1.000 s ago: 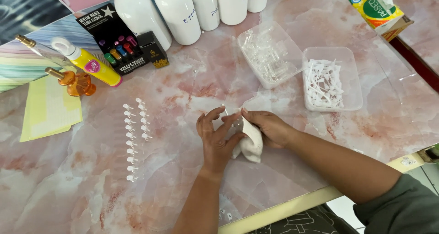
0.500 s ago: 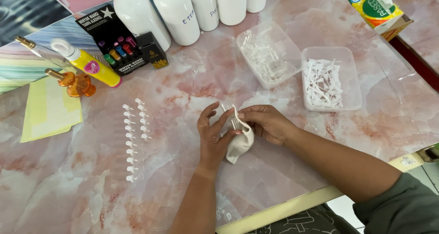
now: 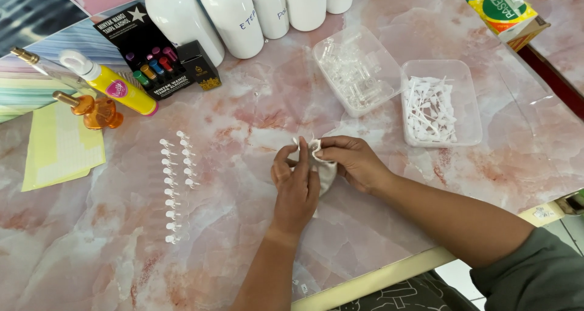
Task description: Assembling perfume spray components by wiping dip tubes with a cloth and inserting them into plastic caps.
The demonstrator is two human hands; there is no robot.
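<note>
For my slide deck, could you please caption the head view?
Both hands, left hand and right hand, hold a small white cloth over a pink marble table beside rows of tiny vials.

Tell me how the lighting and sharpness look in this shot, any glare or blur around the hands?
Head view: even, soft light with only faint shadows under the left hand and right hand; pale sheen on the glossy pink marble table, mildest glare on the white bottles; the white piece between the hands is washed out, its detail hard to read; the small vials stay sharp.
</note>
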